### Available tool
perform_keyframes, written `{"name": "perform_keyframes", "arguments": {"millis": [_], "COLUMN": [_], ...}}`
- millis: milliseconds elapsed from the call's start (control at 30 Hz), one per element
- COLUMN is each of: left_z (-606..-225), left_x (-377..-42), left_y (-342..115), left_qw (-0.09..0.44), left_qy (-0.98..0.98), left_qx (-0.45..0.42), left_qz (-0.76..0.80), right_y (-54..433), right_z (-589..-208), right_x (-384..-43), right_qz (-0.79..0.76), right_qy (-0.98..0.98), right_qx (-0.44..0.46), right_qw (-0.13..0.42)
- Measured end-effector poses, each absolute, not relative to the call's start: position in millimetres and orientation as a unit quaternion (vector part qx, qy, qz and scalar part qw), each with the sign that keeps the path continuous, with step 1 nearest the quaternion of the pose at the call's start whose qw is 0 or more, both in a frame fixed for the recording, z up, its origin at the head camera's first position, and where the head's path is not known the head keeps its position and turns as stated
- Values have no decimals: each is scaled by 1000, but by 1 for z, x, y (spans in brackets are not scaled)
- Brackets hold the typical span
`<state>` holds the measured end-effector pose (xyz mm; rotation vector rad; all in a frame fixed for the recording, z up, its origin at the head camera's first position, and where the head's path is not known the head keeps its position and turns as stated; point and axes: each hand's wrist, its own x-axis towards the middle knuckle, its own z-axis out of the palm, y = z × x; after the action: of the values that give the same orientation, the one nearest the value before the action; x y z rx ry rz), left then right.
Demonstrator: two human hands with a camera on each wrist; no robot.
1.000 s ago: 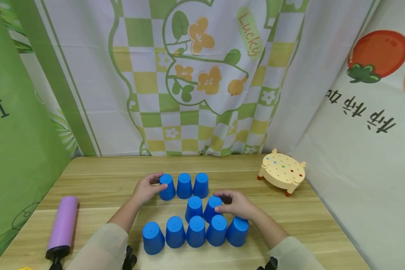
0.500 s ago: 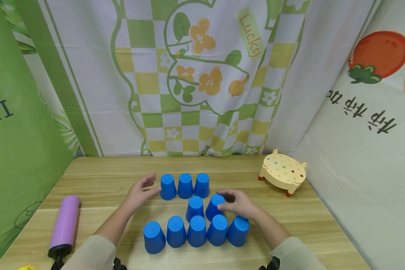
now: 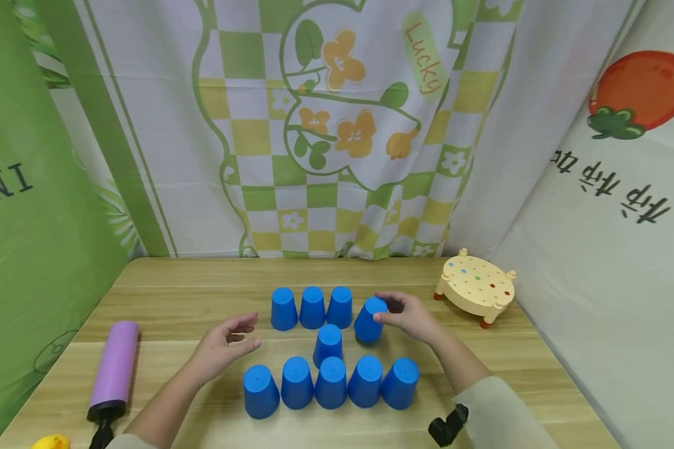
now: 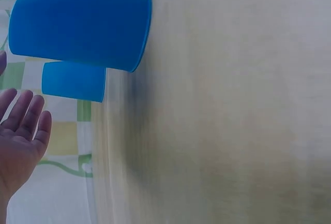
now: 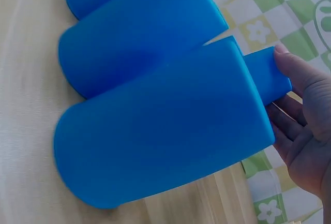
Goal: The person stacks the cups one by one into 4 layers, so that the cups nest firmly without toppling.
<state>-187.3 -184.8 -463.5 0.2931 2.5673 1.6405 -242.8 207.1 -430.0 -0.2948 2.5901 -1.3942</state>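
Observation:
Between its thumb and fingers, my right hand (image 3: 412, 317) grips a slightly tilted blue cup (image 3: 369, 321), at the right end of the back row. Upside down beside it stand three blue cups, the middle back cup (image 3: 312, 308) among them. One lone cup (image 3: 328, 344) stands between the rows. Several more form the front row, with a centre front cup (image 3: 331, 383). Left of the cups, my left hand (image 3: 219, 349) hovers with relaxed fingers, holding nothing. In the right wrist view, nearer cups partly hide the gripped cup (image 5: 266, 74).
A purple pump (image 3: 115, 365) with a black end lies on the left of the wooden table (image 3: 202, 277). At the back right is a cream pegged stand (image 3: 477, 284) on short legs. A yellow object (image 3: 50, 442) shows at the lower left edge. A patterned curtain hangs behind.
My right hand has lifted a cup out of the middle row and carried it back beside the far row. My left hand has let go of the back-left cup and drawn away toward the lower left.

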Motion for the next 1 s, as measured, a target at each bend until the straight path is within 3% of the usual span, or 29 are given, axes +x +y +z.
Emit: {"name": "perform_keyframes", "arguments": {"millis": [400,1000], "left_z": [-473,-480], "left_x": [-158,-145], "left_y": [-186,-190], "left_qw": [71,128], "left_qy": [820,798], "left_qx": [98,143], "left_qz": [560,571], "right_y": [195,187], "right_z": [-441,-454], "right_x": [-266,-275], "right_qz": [-449,-440], "right_qy": [892,896], "right_qx": [-28,-16], "right_qw": [54,56]}}
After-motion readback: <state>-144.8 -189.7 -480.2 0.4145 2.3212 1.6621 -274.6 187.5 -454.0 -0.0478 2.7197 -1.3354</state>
